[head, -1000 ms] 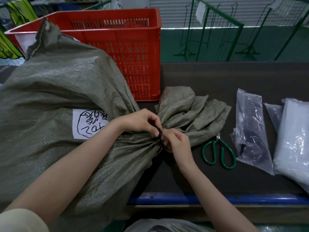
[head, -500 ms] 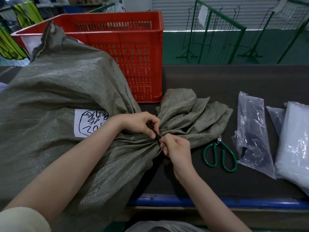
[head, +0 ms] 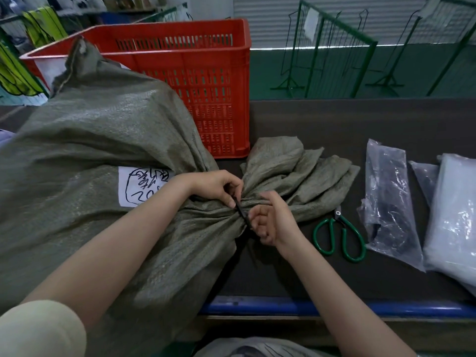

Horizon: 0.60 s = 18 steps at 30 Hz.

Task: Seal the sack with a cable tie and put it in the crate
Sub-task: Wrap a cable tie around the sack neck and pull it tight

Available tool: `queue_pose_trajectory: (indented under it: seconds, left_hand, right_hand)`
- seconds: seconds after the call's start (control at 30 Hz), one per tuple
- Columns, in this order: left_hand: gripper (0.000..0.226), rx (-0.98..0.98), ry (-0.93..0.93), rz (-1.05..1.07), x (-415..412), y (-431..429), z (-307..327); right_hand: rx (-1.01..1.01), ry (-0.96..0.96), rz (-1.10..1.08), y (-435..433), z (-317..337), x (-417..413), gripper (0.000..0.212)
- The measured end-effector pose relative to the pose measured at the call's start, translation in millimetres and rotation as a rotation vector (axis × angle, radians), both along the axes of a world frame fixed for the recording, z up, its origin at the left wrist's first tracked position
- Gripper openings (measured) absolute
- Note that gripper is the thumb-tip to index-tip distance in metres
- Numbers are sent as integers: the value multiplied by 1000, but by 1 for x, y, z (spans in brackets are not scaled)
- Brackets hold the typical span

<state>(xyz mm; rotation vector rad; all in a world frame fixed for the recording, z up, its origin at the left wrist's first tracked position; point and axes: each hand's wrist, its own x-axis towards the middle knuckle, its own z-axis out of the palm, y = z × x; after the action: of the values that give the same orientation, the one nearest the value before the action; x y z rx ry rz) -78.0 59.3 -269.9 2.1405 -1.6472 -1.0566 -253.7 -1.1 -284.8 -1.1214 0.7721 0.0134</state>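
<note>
Pinching the black cable tie (head: 240,211) from both sides at the gathered neck of the sack (head: 103,155): left hand (head: 219,186) with thumb and fingertips pressed together on the upper part of the strap, right hand (head: 268,222) curled shut around its lower tail, just beside the neck. Lying on its side across the dark table (head: 360,119), bulging and full, mouth fanned out loose past the tie toward the green scissors (head: 340,235). Resting against the red crate (head: 213,81) standing directly behind. Probably heavy and slumping, judging by the bulk; woven fabric looks soft, crinkled and a little slick, so likely to sag and shift when lifted. Best taken at 2 places: the cinched neck, which should act as a firm handle once the tie is drawn tight, and under the far belly for support. Sealing apparently not finished, lifting into the crate not yet begun. Clear plastic bags (head: 386,197) lying well apart on the right.
</note>
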Motion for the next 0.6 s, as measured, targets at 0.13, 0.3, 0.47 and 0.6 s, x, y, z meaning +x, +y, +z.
queue_pose_trajectory:
  seconds: [0.13,0.3,0.47,0.6]
  left_hand:
    - [17,-4,18,-31,-6,0,3]
    - [16,6,-84,6,-1,2,0]
    - [18,56,-223,-7,2,-4,-5]
    - [18,79,-244,-5,6,-7,-4]
  right_hand:
    - [-260,113,221,1,4,17,34]
    - [-174,72,117,11,2,18,31]
    - [-128,10,56,19,8,9,34]
    - [-116,-62,34,18,15,-5,35]
